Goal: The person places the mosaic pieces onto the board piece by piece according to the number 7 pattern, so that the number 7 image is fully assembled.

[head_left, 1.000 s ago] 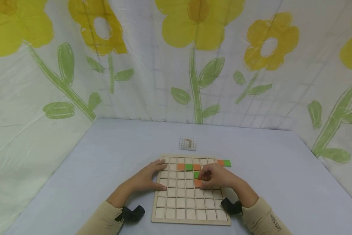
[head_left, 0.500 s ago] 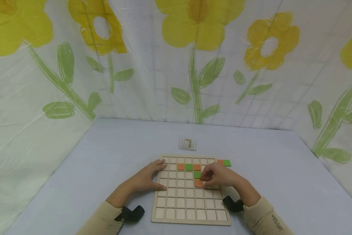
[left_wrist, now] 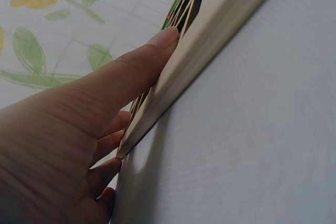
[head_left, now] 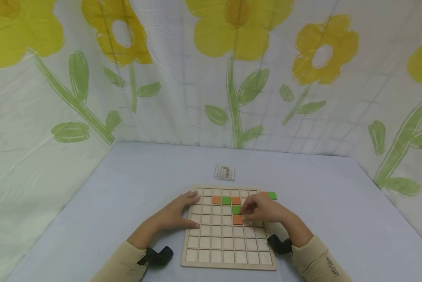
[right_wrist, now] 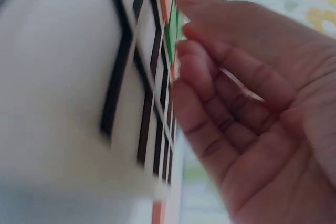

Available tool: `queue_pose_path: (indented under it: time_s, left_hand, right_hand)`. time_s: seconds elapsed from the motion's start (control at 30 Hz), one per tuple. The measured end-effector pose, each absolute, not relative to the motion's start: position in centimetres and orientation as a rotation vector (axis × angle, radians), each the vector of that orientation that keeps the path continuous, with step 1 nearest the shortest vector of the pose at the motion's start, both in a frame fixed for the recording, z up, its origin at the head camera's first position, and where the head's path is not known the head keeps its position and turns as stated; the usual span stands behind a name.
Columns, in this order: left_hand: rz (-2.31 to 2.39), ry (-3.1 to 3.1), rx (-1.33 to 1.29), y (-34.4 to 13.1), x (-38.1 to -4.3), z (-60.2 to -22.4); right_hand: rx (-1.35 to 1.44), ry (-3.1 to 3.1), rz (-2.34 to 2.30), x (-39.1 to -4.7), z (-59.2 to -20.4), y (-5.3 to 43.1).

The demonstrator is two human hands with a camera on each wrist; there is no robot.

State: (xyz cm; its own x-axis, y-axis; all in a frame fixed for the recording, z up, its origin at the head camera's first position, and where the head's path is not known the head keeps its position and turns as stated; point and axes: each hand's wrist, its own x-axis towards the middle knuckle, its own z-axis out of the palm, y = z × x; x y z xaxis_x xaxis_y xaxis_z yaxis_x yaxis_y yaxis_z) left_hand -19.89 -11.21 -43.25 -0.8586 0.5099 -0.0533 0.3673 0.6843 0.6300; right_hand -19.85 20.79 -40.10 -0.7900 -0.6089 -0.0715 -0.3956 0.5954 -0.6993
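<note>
A wooden grid board [head_left: 216,266] lies flat in the head view. Set in its cells are an orange tile [head_left: 216,200], a green tile [head_left: 226,200] and another orange tile [head_left: 236,200] in a row. Below the last of these come a second green tile [head_left: 236,210] and a lower orange tile [head_left: 238,219]. My left hand [head_left: 175,211] rests on the board's left edge, thumb [left_wrist: 142,64] over the rim and fingers spread. Just right of the lower tiles hovers my right hand [head_left: 261,209], fingers loosely bent, with nothing visible between them; it hides some cells.
At the board's upper right corner lie a loose orange tile [head_left: 264,194] and a loose green tile [head_left: 272,195]. A small card [head_left: 225,172] with a printed grid and shape lies beyond the board. A flower-printed curtain [head_left: 175,98] hangs behind the table [head_left: 133,172].
My right hand has drawn slightly to the right, off the lower orange tile, which now shows whole in its cell. The left hand stays where it was.
</note>
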Motion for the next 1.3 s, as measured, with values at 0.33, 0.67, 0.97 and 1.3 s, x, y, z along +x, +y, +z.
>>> queue_pose_path:
  time_s: [0.33,0.67,0.97,1.3]
  left_hand:
    - [0.921,2.678,0.689,-11.3,-20.0,-43.5]
    - [0.928,2.678,0.687,-11.3,-19.9,-43.4]
    - [0.928,2.676,0.676,-11.2,-20.0,-43.4]
    - [0.940,2.665,0.697,-11.2,-20.0,-43.4]
  right_hand:
    - [-0.703,2.682,-1.086,-21.6,-40.2,25.0]
    - [-0.436,2.760,-1.166,-22.2,-40.7,27.2]
    - [-0.279,2.820,-1.176,-22.4,-41.7,29.2]
    - [-0.324,2.858,-1.078,-22.5,-42.2,29.4]
